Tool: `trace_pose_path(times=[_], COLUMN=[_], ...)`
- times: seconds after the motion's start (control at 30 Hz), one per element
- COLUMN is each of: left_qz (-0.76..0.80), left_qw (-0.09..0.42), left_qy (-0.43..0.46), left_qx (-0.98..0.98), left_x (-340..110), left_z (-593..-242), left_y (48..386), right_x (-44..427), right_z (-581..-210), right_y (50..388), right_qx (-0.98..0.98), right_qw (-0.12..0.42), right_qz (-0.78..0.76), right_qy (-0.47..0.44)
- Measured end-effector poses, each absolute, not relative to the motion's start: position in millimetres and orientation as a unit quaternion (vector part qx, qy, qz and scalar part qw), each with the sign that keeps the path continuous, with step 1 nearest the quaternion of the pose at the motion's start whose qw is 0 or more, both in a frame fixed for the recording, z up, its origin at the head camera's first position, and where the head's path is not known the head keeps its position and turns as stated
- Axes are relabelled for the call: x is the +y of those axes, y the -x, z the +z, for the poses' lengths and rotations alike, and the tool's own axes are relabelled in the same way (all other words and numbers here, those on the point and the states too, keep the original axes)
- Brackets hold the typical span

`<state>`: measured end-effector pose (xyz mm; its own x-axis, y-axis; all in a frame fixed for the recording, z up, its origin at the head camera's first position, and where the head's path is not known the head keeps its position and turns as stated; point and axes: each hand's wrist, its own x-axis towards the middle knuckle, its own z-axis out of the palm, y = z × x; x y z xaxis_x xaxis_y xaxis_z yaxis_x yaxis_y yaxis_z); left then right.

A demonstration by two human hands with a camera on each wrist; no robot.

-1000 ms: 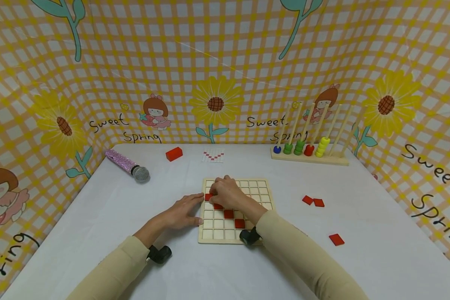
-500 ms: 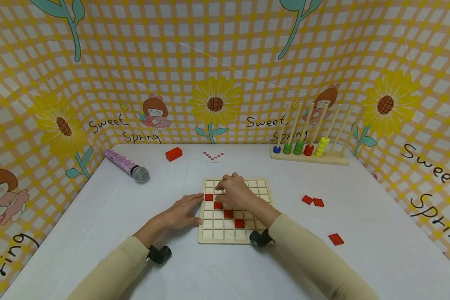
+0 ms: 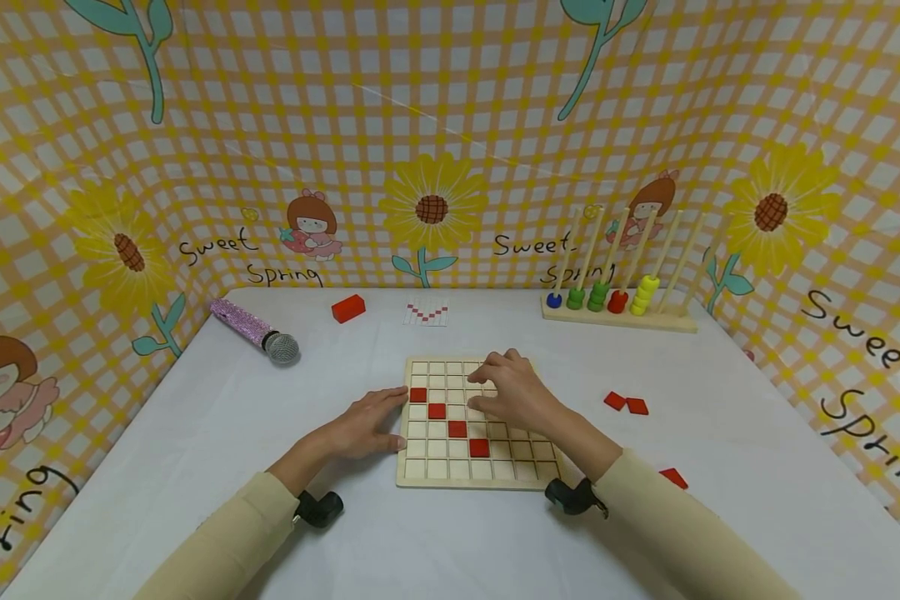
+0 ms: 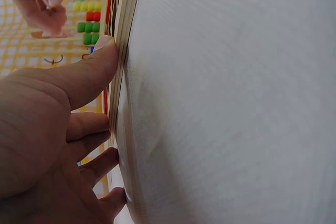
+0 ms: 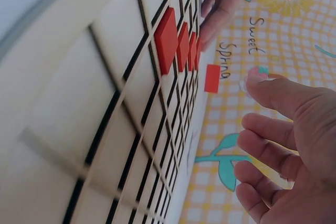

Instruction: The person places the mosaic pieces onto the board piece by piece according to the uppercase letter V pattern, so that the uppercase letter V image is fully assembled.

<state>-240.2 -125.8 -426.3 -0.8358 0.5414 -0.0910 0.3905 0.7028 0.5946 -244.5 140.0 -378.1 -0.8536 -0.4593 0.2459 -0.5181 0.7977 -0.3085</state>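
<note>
A yellow-and-orange checked cloth (image 3: 375,100) printed with sunflowers and the words "Sweet Spring" walls in a white table (image 3: 390,550), where a person in pale sleeves (image 3: 675,525) works at one square wooden board (image 3: 437,469) in the middle, near the person. Four red tiles (image 3: 457,429) lie on the board's grid, one to a square, in a diagonal running from the left edge down to the right. Three more red tiles (image 3: 637,406) lie loose on the table to the right: two just beside each other, the third partly hidden by the right sleeve. The left hand (image 3: 356,427), palm low and fingers extended, rests its thumb and fingertips against the board's left edge, gripping nothing. The right hand (image 3: 516,390) hangs over the upper part of the board, reaching in from the right, its thumb well apart from its gently bent fingers and nothing in its hold. Two black cameras (image 3: 321,508), one per wrist, sit below the forearms. Along the back stand one glittery pink microphone (image 3: 255,330), one red block (image 3: 348,308), one card (image 3: 426,312) patterned with red squares in a V, and one bead rack (image 3: 607,315) with seven pegs, five of them carrying beads.
</note>
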Motion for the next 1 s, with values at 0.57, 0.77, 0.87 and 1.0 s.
trace_pose_path(times=[0.57, 0.77, 0.87, 1.0], left_qz=[0.292, 0.288, 0.286, 0.287], left_qw=[0.129, 0.13, 0.13, 0.13], left_qy=[-0.252, -0.247, -0.245, -0.248], left_qx=[0.913, 0.916, 0.917, 0.916], left_x=[-125, -125, -125, -125], left_z=[-425, -426, -426, -425], left_y=[239, 240, 240, 239], right_x=[198, 223, 236, 249], right_z=[-377, -383, -386, -387], right_y=[220, 210, 205, 198], right_qx=[-0.952, -0.949, -0.949, -0.952], right_qw=[0.102, 0.127, 0.133, 0.139], right_qz=[0.208, 0.213, 0.211, 0.207], right_qy=[-0.201, -0.197, -0.19, -0.178])
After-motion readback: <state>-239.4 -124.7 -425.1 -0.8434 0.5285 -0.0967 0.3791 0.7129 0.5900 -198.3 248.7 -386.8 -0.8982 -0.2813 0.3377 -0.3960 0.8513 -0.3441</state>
